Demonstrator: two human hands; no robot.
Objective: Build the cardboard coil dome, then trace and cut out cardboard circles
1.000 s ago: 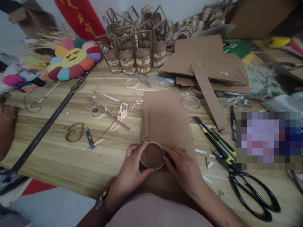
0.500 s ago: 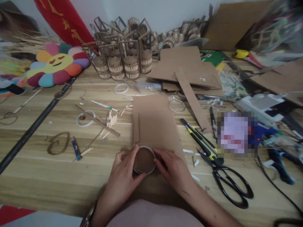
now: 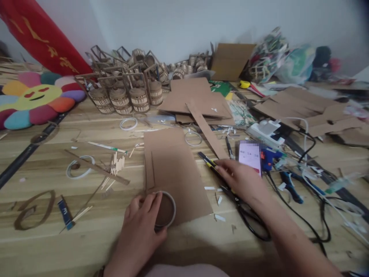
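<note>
My left hand (image 3: 141, 227) rests on a round ring of tape (image 3: 166, 209) that lies on the near end of a brown cardboard sheet (image 3: 175, 169), fingers curled round its left rim. My right hand (image 3: 240, 179) reaches out to the right over a yellow and black utility knife (image 3: 208, 161) and black scissors (image 3: 248, 213). Its fingers are bent and blurred, and I cannot make out whether they hold anything.
Small bamboo baskets (image 3: 123, 96) stand at the back by a flower cushion (image 3: 34, 100). Cardboard pieces (image 3: 198, 98), a glue gun (image 3: 269, 157) with cables, a phone (image 3: 250, 161), tape rings (image 3: 77, 169) and loose sticks (image 3: 117, 163) lie on the wooden table (image 3: 57, 246).
My right hand left the ring and moved right toward the knife and scissors. The view swung to the right. My left hand stays on the ring.
</note>
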